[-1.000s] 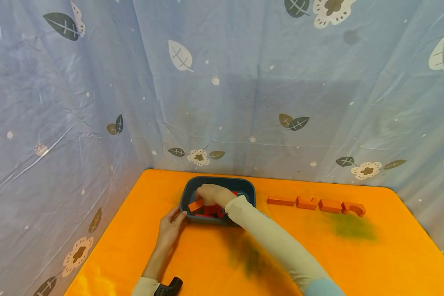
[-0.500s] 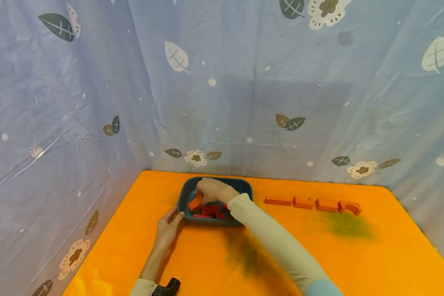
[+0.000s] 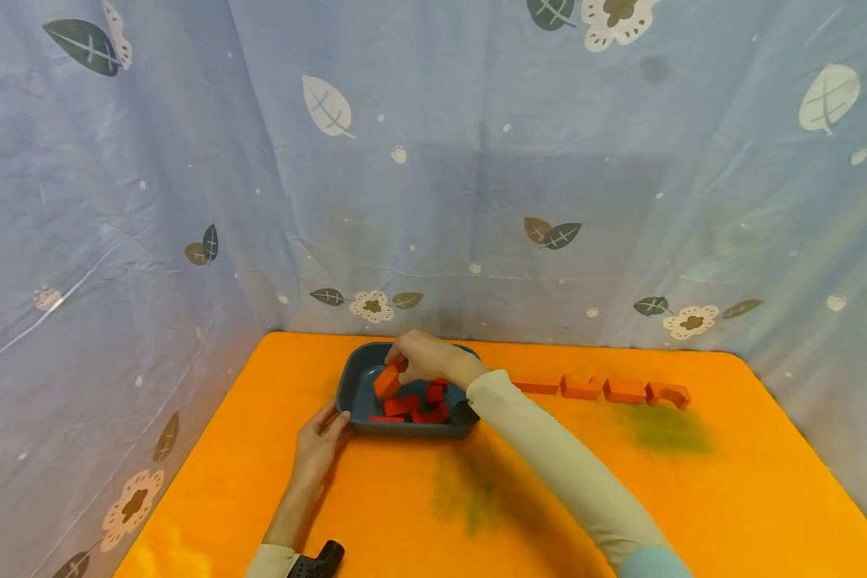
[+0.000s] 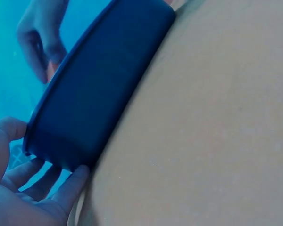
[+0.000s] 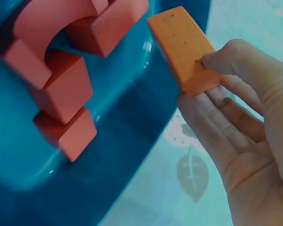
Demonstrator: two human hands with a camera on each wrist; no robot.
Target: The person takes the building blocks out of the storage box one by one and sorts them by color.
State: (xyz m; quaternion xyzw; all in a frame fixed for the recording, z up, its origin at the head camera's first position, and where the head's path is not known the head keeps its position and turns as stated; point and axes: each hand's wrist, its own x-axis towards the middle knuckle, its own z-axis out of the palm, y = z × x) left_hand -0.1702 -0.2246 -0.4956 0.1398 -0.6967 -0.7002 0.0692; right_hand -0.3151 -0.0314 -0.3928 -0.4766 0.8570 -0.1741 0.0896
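Note:
My right hand pinches an orange rectangular block over the dark blue box. In the right wrist view, the thumb lies on the top face of the orange block and fingers are under its end. Red blocks lie in the box, among them a rectangular one and an arch-shaped one. My left hand holds the box at its near left corner. In the left wrist view, the thumb is at the rim and the other fingertips meet the outer wall.
Right of the box, several orange blocks stand in a row, including a long flat one and an arched one. A blue patterned curtain hangs behind and to the left of the orange table.
My right hand has lifted the orange block up from the left part of the box, bringing more red blocks into sight. My left hand stays at the box's corner.

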